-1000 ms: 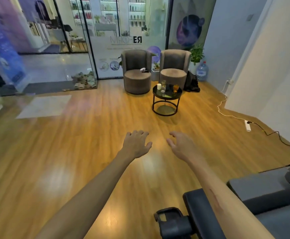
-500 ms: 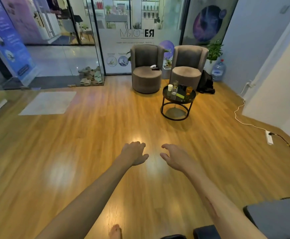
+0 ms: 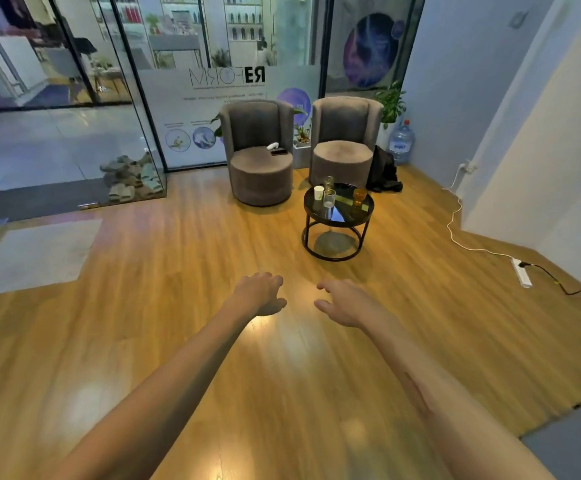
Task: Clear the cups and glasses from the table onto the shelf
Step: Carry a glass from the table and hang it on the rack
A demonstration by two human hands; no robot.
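A small round black table (image 3: pixel 361 218) stands across the wooden floor, in front of two grey armchairs. On it are a white paper cup (image 3: pixel 319 193), a clear glass (image 3: pixel 329 198), a second clear glass (image 3: pixel 329 182) behind it, and an amber glass (image 3: pixel 359 196) on the right side. My left hand (image 3: pixel 259 292) and my right hand (image 3: pixel 342 301) are stretched out over the floor, well short of the table. Both hold nothing, with fingers loosely curled and apart. No shelf is clearly in view on this side of the glass.
Two grey armchairs (image 3: pixel 259 157) (image 3: pixel 342 147) stand behind the table, the left one with a phone on its seat. A black bag (image 3: pixel 384 173) and a water bottle (image 3: pixel 401 142) sit at the right. A white cable and power strip (image 3: pixel 521 271) lie on the floor at right.
The table and chairs have grown larger and nearer in view. The dark furniture at the lower right has left the frame. Both hands stay extended and empty.
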